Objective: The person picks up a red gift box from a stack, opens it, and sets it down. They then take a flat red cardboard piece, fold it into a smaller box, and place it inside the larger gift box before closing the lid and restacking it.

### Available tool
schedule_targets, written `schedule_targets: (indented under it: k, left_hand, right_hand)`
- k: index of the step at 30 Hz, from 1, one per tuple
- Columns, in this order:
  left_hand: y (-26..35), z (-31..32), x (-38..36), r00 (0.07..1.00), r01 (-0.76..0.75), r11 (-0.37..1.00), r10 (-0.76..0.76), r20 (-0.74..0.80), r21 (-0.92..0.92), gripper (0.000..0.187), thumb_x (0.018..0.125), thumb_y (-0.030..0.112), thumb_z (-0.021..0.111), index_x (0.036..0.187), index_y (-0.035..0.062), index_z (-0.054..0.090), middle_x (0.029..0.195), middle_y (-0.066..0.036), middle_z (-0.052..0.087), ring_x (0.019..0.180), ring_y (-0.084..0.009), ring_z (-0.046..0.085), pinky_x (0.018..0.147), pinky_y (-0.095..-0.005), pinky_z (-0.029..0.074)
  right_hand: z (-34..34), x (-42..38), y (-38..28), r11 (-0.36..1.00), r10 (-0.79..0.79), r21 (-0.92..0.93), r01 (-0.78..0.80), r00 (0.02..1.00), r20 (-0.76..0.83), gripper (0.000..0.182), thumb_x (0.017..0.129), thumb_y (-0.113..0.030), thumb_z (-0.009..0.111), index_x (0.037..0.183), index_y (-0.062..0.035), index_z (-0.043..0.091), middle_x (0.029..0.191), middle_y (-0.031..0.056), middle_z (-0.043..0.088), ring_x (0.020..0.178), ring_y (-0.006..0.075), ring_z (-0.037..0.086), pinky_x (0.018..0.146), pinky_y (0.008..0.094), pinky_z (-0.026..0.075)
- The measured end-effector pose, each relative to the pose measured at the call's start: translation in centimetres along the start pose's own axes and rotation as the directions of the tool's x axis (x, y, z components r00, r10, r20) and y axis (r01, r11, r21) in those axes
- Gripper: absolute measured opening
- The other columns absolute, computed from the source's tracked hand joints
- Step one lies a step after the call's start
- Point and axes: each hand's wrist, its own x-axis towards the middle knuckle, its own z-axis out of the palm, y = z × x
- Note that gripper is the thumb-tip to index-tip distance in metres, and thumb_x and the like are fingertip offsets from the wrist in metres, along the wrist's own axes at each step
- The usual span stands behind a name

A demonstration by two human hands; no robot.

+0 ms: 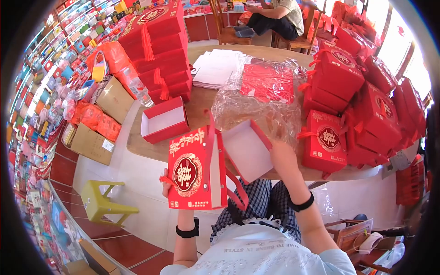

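1. Left hand (165, 187): fingers closed around the left edge of a double-happiness gift box (185, 174); the rest of the hand is hidden behind it.
2. Right hand (285, 158): clamped on the right wall of an open tray (247, 153).
3. Key relation: tray lies left of the right hand and just right of the gift box, held at its pale side. Box long axis near upright in view; tray's slants from far left to near right. Right hand is the nearer to the tray. Contact between tray and box: cannot tell.
4. Appearance: box red, gold print, dark round medallion, ribbon strap handle (238, 197) looping at its right; tray red outside, white inside, no contents seen.
5. Round table (197, 112), beyond: second tray (165, 121), mouth up; crumpled clear film (256, 112); white card stack (217, 68).
6. Flanking: stacked red boxes (165, 55) left, piled red boxes (339, 73) right.
7. Farthest: seated person (275, 18).
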Motion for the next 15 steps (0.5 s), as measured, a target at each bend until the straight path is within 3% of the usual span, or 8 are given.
schedule_targets:
  k: [3,8,11,13,15]
  left_hand:
    - [-0.5,-0.5,-0.2,0.993,-0.112,0.992,0.110,0.032,0.066,0.036,0.082,0.011,0.060,0.109,0.0120,0.037,0.133,-0.021,0.032,0.117,-0.0338,0.044,0.086,-0.0439,0.052]
    - [-1.2,-0.8,-0.3,0.960,-0.257,0.957,0.237,0.147,0.138,0.022,0.086,0.012,0.053,0.104,0.0087,0.041,0.135,-0.019,0.031,0.117,-0.0350,0.045,0.088,-0.0438,0.051]
    - [-1.0,-0.1,-0.5,0.957,-0.279,0.938,0.253,0.145,0.205,0.031,0.083,0.015,0.059,0.106,0.0093,0.039,0.135,-0.020,0.031,0.118,-0.0347,0.043,0.088,-0.0430,0.051]
    - [-1.3,-0.1,-0.7,0.949,-0.310,0.879,0.267,0.166,0.361,0.040,0.079,0.015,0.065,0.108,0.0111,0.037,0.134,-0.022,0.031,0.119,-0.0342,0.043,0.088,-0.0413,0.051]
    - [-0.9,0.5,-0.7,0.946,-0.319,0.887,0.272,0.178,0.335,0.042,0.078,0.014,0.066,0.109,0.0116,0.037,0.134,-0.023,0.030,0.118,-0.0341,0.044,0.088,-0.0407,0.051]
  right_hand:
    - [-4.3,-2.3,-1.2,0.992,0.125,0.024,-0.125,0.992,0.017,0.021,0.078,-0.012,0.056,0.095,0.0005,0.056,0.079,0.0235,0.061,0.076,0.0385,0.059,0.070,0.0464,0.047]
    - [-8.4,-3.6,-1.0,0.986,0.126,0.124,-0.116,0.989,-0.079,0.019,0.077,-0.011,0.057,0.092,0.0020,0.057,0.076,0.0258,0.059,0.075,0.0405,0.058,0.069,0.0463,0.047]
    - [-8.5,-3.9,-0.4,0.978,0.046,0.205,-0.027,0.995,-0.091,0.018,0.077,-0.010,0.057,0.089,0.0039,0.057,0.075,0.0256,0.059,0.075,0.0415,0.057,0.069,0.0455,0.046]
    - [-8.4,-4.0,-0.5,0.970,-0.008,0.242,0.027,0.997,-0.081,0.017,0.076,-0.009,0.057,0.087,0.0048,0.057,0.075,0.0254,0.059,0.075,0.0418,0.057,0.068,0.0451,0.046]
    - [-8.3,-4.1,-0.7,0.960,-0.040,0.277,0.047,0.999,-0.032,0.017,0.076,-0.009,0.057,0.084,0.0053,0.057,0.077,0.0246,0.059,0.075,0.0413,0.057,0.068,0.0446,0.046]
